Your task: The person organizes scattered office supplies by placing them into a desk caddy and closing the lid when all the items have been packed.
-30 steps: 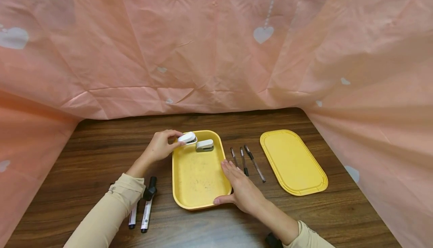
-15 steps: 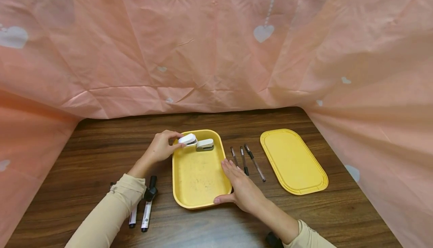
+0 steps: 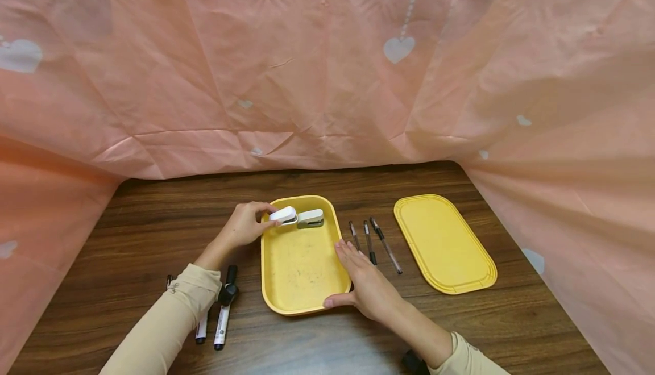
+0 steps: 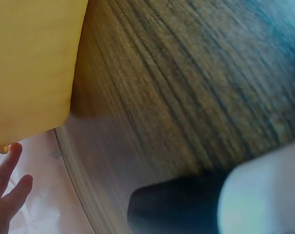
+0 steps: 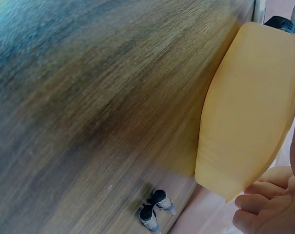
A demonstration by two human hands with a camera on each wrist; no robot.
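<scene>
Left hand: I have my left hand [image 3: 244, 224] pinching a small white stapler [image 3: 284, 215] between thumb and fingertips, at the far left corner of the yellow tray [image 3: 299, 292].
Stapler position: it sits low over the tray floor, just beside a second grey stapler [image 3: 310, 219]; I cannot tell if it touches down.
Right hand: my right hand [image 3: 367, 284] lies flat and relaxed against the tray's near right edge, thumb at the front rim, gripping nothing.
Right of tray: three pens [image 3: 369, 241] on the wooden table [image 3: 153, 216], then a yellow lid [image 3: 442, 244].
Left of tray: two markers [image 3: 223, 309] by my left sleeve.
</scene>
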